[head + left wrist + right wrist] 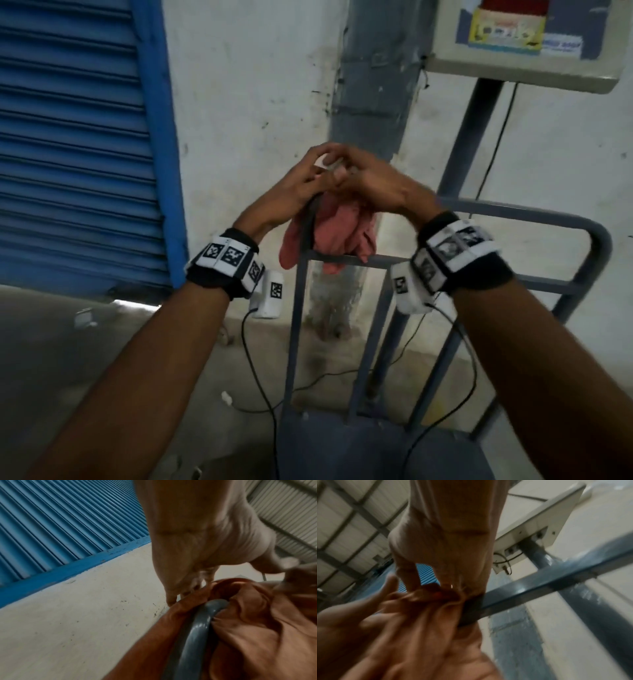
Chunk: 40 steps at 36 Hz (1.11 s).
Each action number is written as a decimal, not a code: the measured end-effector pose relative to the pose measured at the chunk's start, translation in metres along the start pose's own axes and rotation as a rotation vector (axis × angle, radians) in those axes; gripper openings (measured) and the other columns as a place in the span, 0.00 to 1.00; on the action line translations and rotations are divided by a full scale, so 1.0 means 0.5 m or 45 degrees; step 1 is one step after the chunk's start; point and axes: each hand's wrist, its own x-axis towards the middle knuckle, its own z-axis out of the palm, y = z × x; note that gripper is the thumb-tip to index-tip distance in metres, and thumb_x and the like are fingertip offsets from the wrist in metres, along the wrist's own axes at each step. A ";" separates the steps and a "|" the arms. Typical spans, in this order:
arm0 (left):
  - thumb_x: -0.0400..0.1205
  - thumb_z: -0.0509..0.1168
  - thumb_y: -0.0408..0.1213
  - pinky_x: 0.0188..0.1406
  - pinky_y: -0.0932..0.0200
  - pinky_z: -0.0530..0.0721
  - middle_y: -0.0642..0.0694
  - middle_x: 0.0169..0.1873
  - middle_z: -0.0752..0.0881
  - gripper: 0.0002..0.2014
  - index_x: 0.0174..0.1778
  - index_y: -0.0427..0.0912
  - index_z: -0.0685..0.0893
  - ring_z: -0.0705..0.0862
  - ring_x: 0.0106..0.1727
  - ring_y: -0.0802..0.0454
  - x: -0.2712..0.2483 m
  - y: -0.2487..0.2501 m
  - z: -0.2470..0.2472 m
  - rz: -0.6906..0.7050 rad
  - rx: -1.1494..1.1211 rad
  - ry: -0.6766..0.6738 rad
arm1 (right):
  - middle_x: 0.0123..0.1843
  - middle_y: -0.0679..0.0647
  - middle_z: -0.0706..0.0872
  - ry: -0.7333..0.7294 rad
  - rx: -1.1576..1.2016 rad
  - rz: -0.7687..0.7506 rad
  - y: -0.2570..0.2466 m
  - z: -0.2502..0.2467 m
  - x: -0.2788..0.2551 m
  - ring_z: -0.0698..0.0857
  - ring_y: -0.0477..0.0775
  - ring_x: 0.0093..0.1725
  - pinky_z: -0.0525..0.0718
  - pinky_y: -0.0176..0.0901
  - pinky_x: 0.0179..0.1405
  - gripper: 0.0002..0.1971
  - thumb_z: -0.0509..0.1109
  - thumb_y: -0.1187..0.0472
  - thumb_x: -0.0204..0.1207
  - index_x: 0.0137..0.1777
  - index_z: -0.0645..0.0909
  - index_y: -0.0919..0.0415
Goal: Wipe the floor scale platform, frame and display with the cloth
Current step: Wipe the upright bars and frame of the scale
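Observation:
A pinkish-red cloth hangs bunched over the top left corner of the scale's grey-blue tube frame. Both hands meet on top of it. My left hand pinches the cloth's upper edge with curled fingers, beside the bent frame tube. My right hand grips the cloth against the frame bar with thumb and fingers. The display box sits on a pole at the upper right. The dark platform lies at the bottom.
A blue roller shutter fills the left, with a white wall beside it. Black cables trail over the concrete floor by the platform. The display's pole rises behind the frame.

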 end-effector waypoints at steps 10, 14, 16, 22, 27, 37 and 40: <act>0.74 0.70 0.63 0.40 0.67 0.77 0.58 0.40 0.86 0.23 0.54 0.49 0.80 0.83 0.38 0.68 0.010 -0.009 0.036 -0.021 0.531 0.177 | 0.49 0.72 0.85 0.425 -0.949 0.223 0.115 -0.004 -0.057 0.85 0.74 0.51 0.75 0.58 0.48 0.37 0.42 0.37 0.90 0.46 0.82 0.67; 0.79 0.68 0.54 0.57 0.53 0.87 0.50 0.58 0.90 0.24 0.70 0.49 0.83 0.88 0.56 0.57 0.003 -0.033 0.081 0.145 0.664 0.325 | 0.47 0.73 0.86 0.586 -0.978 0.172 0.124 0.010 -0.051 0.85 0.75 0.48 0.74 0.57 0.44 0.35 0.44 0.40 0.91 0.46 0.82 0.70; 0.81 0.70 0.43 0.64 0.54 0.85 0.48 0.64 0.88 0.22 0.72 0.44 0.83 0.86 0.62 0.57 -0.025 -0.069 0.091 0.240 0.518 0.514 | 0.45 0.72 0.87 0.697 -0.982 0.160 0.126 0.024 -0.053 0.86 0.74 0.44 0.70 0.55 0.39 0.34 0.46 0.42 0.91 0.43 0.82 0.69; 0.82 0.68 0.28 0.64 0.62 0.82 0.45 0.64 0.88 0.24 0.76 0.38 0.79 0.86 0.63 0.57 -0.104 -0.158 0.139 0.230 0.277 0.989 | 0.44 0.70 0.87 0.785 -0.989 0.162 0.129 0.034 -0.049 0.86 0.71 0.43 0.65 0.52 0.38 0.32 0.46 0.45 0.91 0.45 0.83 0.69; 0.80 0.62 0.25 0.64 0.75 0.76 0.37 0.65 0.87 0.27 0.77 0.32 0.77 0.84 0.61 0.56 -0.129 -0.167 0.175 0.174 0.360 1.157 | 0.39 0.65 0.87 0.882 -0.975 0.127 0.128 0.045 -0.055 0.84 0.67 0.39 0.69 0.53 0.43 0.33 0.43 0.45 0.90 0.41 0.84 0.63; 0.77 0.69 0.28 0.38 0.75 0.77 0.53 0.33 0.84 0.18 0.63 0.29 0.88 0.76 0.35 0.63 -0.231 -0.181 0.216 0.132 0.429 1.356 | 0.69 0.64 0.80 1.308 -0.204 -0.164 0.137 0.204 -0.162 0.77 0.65 0.73 0.70 0.61 0.75 0.20 0.72 0.62 0.78 0.69 0.79 0.68; 0.75 0.72 0.32 0.43 0.71 0.79 0.50 0.37 0.88 0.23 0.67 0.29 0.87 0.78 0.37 0.63 -0.296 -0.200 0.247 0.038 0.298 1.386 | 0.60 0.61 0.80 1.310 -0.047 -0.107 0.151 0.259 -0.216 0.78 0.61 0.63 0.72 0.50 0.67 0.15 0.73 0.66 0.77 0.62 0.79 0.66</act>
